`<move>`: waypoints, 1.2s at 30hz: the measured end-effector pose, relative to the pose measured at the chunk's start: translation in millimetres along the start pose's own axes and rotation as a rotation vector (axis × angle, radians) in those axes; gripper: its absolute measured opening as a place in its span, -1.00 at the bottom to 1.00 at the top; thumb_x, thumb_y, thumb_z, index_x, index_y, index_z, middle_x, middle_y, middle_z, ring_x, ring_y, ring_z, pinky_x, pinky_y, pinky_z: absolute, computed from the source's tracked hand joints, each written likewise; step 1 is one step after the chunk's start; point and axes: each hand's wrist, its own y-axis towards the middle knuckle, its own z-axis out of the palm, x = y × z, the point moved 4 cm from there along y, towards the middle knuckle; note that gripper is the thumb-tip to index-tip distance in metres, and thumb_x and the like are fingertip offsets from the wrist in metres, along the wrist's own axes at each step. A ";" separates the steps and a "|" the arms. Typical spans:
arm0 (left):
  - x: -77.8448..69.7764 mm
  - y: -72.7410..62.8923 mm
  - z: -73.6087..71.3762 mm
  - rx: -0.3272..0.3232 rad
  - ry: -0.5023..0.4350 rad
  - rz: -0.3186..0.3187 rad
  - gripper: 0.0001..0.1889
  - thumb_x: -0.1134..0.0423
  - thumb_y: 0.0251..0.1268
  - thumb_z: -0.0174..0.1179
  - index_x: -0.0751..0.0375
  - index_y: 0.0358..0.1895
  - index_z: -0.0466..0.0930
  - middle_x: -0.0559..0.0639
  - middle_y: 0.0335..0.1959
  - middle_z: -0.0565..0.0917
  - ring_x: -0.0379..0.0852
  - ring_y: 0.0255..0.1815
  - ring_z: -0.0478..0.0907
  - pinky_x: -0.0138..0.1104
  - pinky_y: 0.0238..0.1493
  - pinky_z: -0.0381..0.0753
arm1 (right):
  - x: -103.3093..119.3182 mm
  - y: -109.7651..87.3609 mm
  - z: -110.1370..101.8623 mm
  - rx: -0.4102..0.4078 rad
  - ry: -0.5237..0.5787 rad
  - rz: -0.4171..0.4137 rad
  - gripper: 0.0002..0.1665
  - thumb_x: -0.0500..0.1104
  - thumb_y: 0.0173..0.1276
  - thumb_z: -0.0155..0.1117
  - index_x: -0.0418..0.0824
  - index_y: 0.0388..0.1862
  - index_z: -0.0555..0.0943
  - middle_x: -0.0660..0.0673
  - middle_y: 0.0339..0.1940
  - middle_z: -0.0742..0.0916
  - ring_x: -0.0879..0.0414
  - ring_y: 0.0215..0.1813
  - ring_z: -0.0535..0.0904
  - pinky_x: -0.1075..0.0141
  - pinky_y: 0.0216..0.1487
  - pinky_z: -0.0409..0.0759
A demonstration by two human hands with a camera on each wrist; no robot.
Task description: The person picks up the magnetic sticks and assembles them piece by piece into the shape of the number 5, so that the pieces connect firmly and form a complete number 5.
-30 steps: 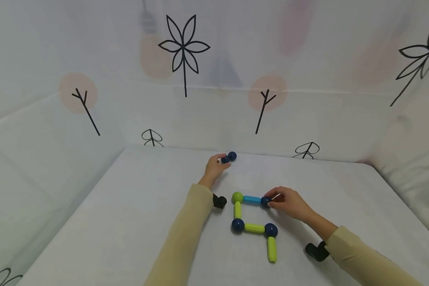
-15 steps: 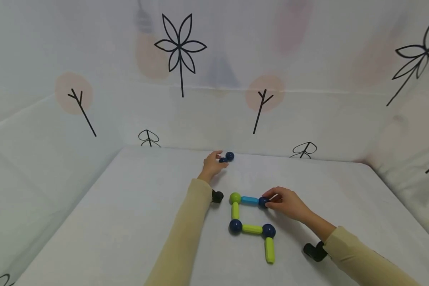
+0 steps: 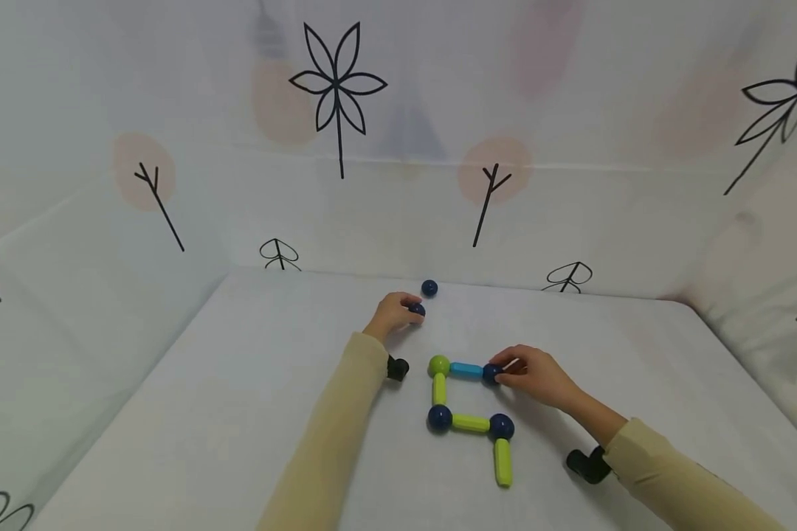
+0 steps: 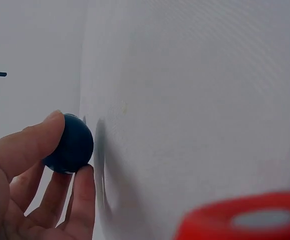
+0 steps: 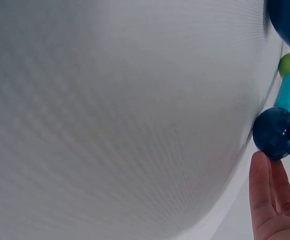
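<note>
My left hand [image 3: 393,313] pinches a dark blue ball [image 4: 74,145] between thumb and fingers, close over the table at the back. Another dark blue ball [image 3: 429,288] lies just beyond it. With thumb and fingers my right hand [image 3: 534,375] holds the dark blue ball [image 5: 274,132] at the end of a light blue rod [image 3: 466,370]. That rod joins a green ball [image 3: 440,365]. From there a lime rod [image 3: 439,391] leads down to a blue ball [image 3: 440,418], then a lime rod [image 3: 470,423], a blue ball [image 3: 501,427] and a last lime rod [image 3: 502,463] pointing toward me.
All of it lies on a white-covered table [image 3: 252,413]. A pale curtain [image 3: 398,206] with printed plants stands behind the far edge. Black wrist-camera parts [image 3: 587,465] stick out beside the right sleeve, and a blurred red object [image 4: 245,217] fills a corner of the left wrist view.
My left hand has closed on the nearer blue ball and drawn it back toward me, away from the other loose ball. The right hand and the joined pieces stay in place.
</note>
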 end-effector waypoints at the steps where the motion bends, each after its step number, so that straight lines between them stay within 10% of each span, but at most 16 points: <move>1: 0.6 -1.0 -1.4 0.004 -0.001 0.002 -0.61 0.30 0.11 0.33 0.14 0.06 0.57 0.11 0.07 0.53 0.03 0.11 0.43 -0.20 0.12 0.39 | 0.2 0.0 -0.1 0.000 0.001 -0.001 -0.72 -0.30 0.18 0.33 -0.29 -0.10 0.60 -0.13 -0.16 0.65 0.00 -0.17 0.58 0.19 -0.20 0.59; 11: 6.1 -17.8 -5.9 0.056 -0.061 -0.024 -0.60 0.19 0.10 0.34 0.00 0.06 0.58 -0.01 0.04 0.55 -0.03 0.00 0.46 -0.18 0.04 0.45 | -1.3 0.9 0.2 -0.006 -0.008 -0.007 -0.73 -0.31 0.19 0.32 -0.29 -0.11 0.59 -0.13 -0.16 0.65 0.00 -0.17 0.58 0.19 -0.21 0.59; 36: -11.6 -91.4 11.3 0.199 -0.177 0.147 -0.62 0.13 0.03 0.40 -0.02 -0.02 0.59 -0.14 -0.08 0.58 -0.23 -0.12 0.55 -0.32 -0.07 0.52 | 2.2 -0.5 1.0 0.009 0.000 0.006 -0.72 -0.31 0.20 0.31 -0.28 -0.08 0.58 -0.14 -0.14 0.64 -0.01 -0.16 0.59 0.19 -0.19 0.60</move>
